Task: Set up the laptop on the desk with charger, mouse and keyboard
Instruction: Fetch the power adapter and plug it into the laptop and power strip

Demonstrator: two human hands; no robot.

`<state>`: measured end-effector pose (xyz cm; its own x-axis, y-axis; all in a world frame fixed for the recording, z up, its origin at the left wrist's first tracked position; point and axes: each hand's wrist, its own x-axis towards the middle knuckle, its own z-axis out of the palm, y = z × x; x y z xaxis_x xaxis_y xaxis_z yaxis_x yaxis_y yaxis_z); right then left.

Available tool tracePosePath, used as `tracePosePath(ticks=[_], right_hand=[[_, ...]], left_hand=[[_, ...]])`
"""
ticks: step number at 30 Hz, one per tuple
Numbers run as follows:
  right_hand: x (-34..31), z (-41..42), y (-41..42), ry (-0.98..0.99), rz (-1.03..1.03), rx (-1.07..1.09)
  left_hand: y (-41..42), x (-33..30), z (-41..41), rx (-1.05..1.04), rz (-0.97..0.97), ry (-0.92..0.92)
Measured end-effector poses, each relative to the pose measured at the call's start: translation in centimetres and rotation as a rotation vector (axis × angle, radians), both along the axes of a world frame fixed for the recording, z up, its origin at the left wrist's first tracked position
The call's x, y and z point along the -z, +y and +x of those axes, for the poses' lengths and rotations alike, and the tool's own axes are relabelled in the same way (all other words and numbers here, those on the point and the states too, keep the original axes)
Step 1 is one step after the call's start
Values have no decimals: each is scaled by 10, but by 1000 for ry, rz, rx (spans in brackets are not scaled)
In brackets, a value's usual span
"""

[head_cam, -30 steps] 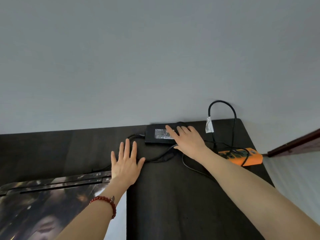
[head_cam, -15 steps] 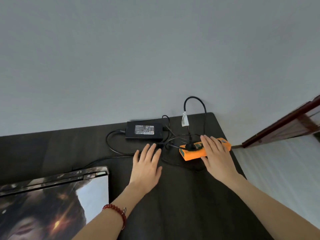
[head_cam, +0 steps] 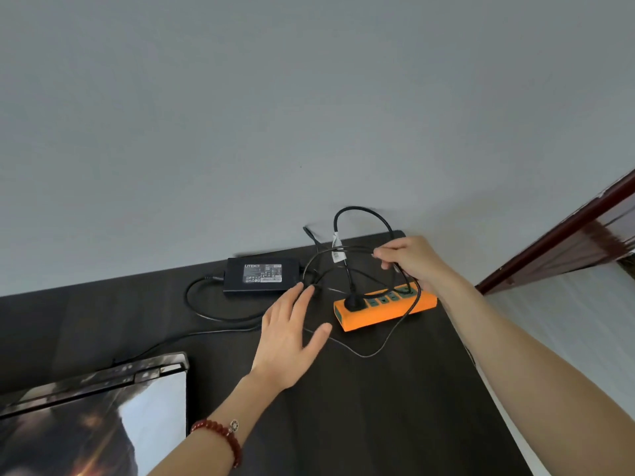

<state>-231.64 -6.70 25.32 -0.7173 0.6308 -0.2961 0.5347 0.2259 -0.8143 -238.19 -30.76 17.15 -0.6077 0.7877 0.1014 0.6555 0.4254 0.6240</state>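
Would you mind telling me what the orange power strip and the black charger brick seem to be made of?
Orange power strip: apparently moulded plastic, matte, judging by uniform colour and rounded edges. Black charger brick: probably hard plastic, slightly satin, with a printed label on top.

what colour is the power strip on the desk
Orange, with dark green sockets on top; the power strip shows clearly in the head view.
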Motion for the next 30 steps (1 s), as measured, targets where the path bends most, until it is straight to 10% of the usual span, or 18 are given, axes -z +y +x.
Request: tracePosePath(ticks=[6,13,23,30], right_hand=[[35,7,-5,-171,803,-280],[77,71,1,-189,598,-80],[110,128,-11,-348,540,-325],[97,135,-82,-179,428,220]], left_hand=[[6,13,-1,65,-253,174],[18,18,-3,210,-289,297],[27,17,2,89,-123,149],[-17,11,21,-133,-255,36]])
